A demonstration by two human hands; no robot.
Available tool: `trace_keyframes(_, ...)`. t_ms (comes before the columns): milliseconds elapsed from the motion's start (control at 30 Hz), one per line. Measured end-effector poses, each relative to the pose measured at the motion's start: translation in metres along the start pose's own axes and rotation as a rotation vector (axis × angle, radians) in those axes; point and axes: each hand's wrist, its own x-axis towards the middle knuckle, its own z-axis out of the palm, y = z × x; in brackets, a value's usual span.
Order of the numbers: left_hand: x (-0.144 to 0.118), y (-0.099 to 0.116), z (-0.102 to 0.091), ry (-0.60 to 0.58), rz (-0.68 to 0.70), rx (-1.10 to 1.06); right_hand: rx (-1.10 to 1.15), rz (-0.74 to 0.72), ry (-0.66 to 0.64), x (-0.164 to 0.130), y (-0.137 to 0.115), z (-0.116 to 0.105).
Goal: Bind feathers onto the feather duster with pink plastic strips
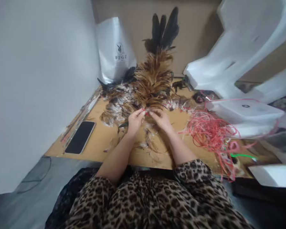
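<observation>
Head view, looking down on two bare hands over a bench (102, 136). Shows the left hand (135, 121) with grip pinched nearly closed on the near, narrow base of a feather plume (153, 76), probably to keep the stems gathered at one point. Shows the right hand (162, 120) curled at the same base, just beside the left fingertips, with a thin red piece (146, 112) between the two; cannot tell, through blur, whether fully closed or on what.

Seems held base-inward to bring the narrow end within easy reach of both hands, with brown feathers and long dark feathers (165, 30) fanning away, clear of the fingers. Cannot tell whether leaning or lying flat.

Includes, just left of the plume, loose feathers (118, 109), likely left close for easy picking. Includes, farther left, a dark-screened phone (80, 137) lying flat, and, behind and left of the plume, a white bag (115, 52) standing upright.

Includes, right of the plume, tangled red strands (207, 130), perhaps set apart to avoid snagging feathers; farther right, a white box (248, 111).
</observation>
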Motion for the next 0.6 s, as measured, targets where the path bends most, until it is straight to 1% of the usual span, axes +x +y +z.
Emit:
trace_keyframes(67,0.0,0.003,-0.001,0.026,0.008,0.015,-0.04,0.024,-0.071,-0.002,0.003,0.002)
trace_keyframes(167,-0.001,0.006,-0.001,0.051,0.045,0.06,0.012,0.083,-0.138,-0.007,0.001,0.003)
trace_keyframes(267,0.0,0.006,-0.001,0.038,0.124,0.12,0.229,0.216,-0.203,-0.013,-0.01,0.0)
trace_keyframes(333,0.001,0.005,-0.003,0.022,0.219,0.166,0.363,0.309,-0.283,-0.018,-0.02,-0.003)
trace_keyframes(367,0.0,0.005,-0.004,0.02,0.281,0.203,0.392,0.322,-0.307,-0.02,-0.025,-0.004)
trace_keyframes(433,-0.002,0.006,-0.007,0.014,0.414,0.327,0.392,0.275,-0.287,-0.024,-0.033,-0.005)
trace_keyframes(533,-0.011,0.01,-0.011,-0.037,0.587,0.59,0.372,0.113,-0.165,-0.028,-0.039,-0.001)
trace_keyframes(600,-0.017,0.015,-0.013,-0.075,0.663,0.744,0.316,0.011,-0.149,-0.031,-0.041,0.004)
